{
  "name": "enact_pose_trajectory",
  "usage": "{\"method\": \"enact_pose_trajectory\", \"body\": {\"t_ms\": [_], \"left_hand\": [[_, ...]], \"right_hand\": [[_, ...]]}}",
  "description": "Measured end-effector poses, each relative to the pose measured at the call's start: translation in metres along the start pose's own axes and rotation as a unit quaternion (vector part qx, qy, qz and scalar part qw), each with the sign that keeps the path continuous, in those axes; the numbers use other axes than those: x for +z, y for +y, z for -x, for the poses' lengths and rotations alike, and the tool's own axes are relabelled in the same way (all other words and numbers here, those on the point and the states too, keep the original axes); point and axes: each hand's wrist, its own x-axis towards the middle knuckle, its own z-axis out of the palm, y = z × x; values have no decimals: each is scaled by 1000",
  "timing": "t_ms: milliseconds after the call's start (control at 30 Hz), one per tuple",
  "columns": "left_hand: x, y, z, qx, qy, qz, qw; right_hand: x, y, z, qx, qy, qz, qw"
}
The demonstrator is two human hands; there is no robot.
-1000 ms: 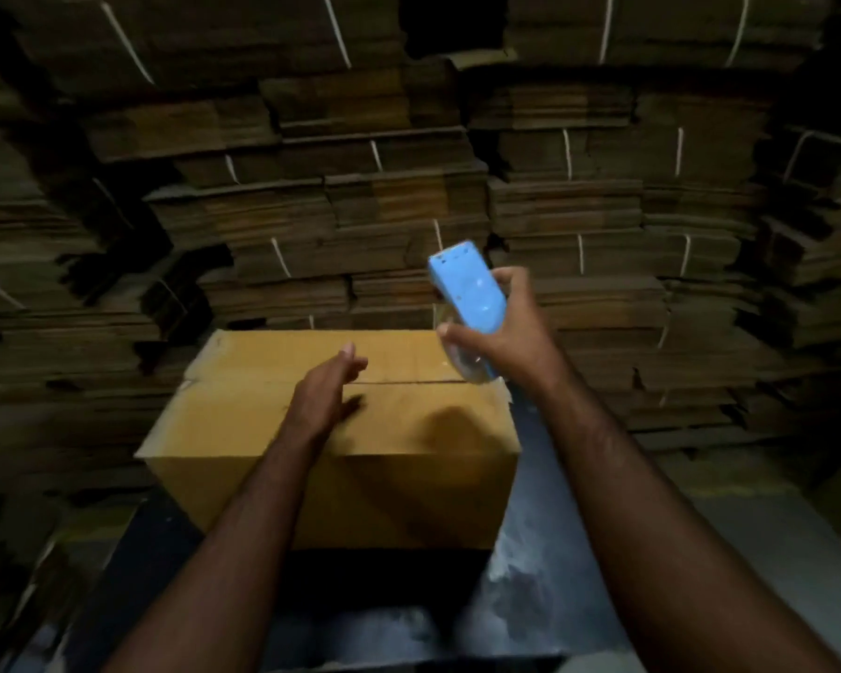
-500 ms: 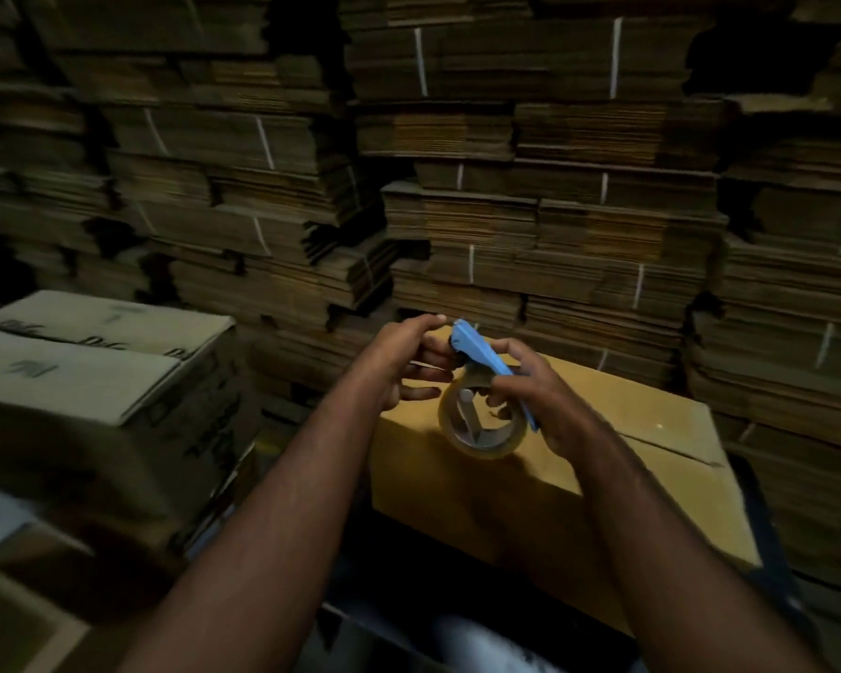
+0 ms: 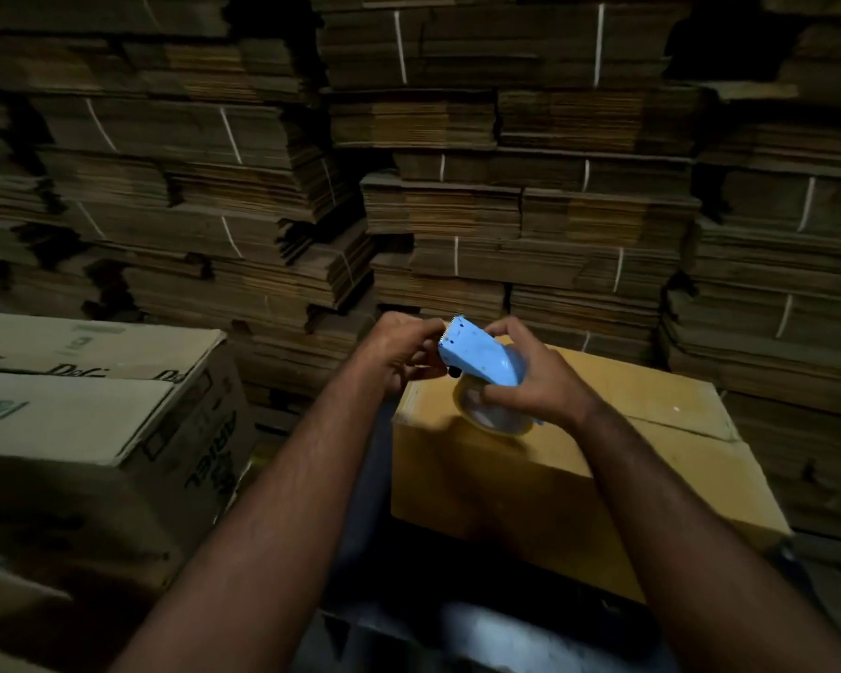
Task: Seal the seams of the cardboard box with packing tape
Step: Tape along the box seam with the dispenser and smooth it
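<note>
A closed yellow-brown cardboard box (image 3: 545,478) stands in front of me, its top flaps meeting in a seam toward the right. Above its near-left corner my right hand (image 3: 530,376) grips a blue tape dispenser (image 3: 481,354) with a roll of clear packing tape (image 3: 491,417) under it. My left hand (image 3: 399,354) has its fingers curled at the dispenser's toothed front end, apparently pinching the tape's end; the tape itself is too faint to make out.
A larger printed cardboard carton (image 3: 93,415) stands to the left, close to my left forearm. Tied bundles of flattened cardboard (image 3: 506,211) are stacked high behind and on both sides. A dark table surface (image 3: 481,633) lies below the box.
My view swung left, bringing the printed carton into sight. My left hand left the box top and came to the dispenser's front end. The right hand tilted the dispenser.
</note>
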Motion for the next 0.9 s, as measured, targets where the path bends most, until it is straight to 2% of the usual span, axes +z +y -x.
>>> {"method": "enact_pose_trajectory", "body": {"t_ms": [67, 267, 467, 667, 900], "left_hand": [[4, -1, -4, 13, -3, -10, 1000], [23, 3, -17, 36, -44, 5, 998], [46, 6, -22, 109, 35, -75, 991], [54, 8, -36, 105, 145, -110, 978], [57, -4, -52, 85, 206, -140, 965]], "right_hand": [[-5, 0, 2, -6, 29, 59, 998], [-23, 14, 3, -11, 74, 68, 995], [-53, 29, -7, -26, 51, 155, 986], [-82, 54, -17, -20, 16, 217, 976], [-83, 67, -39, -12, -28, 244, 969]]}}
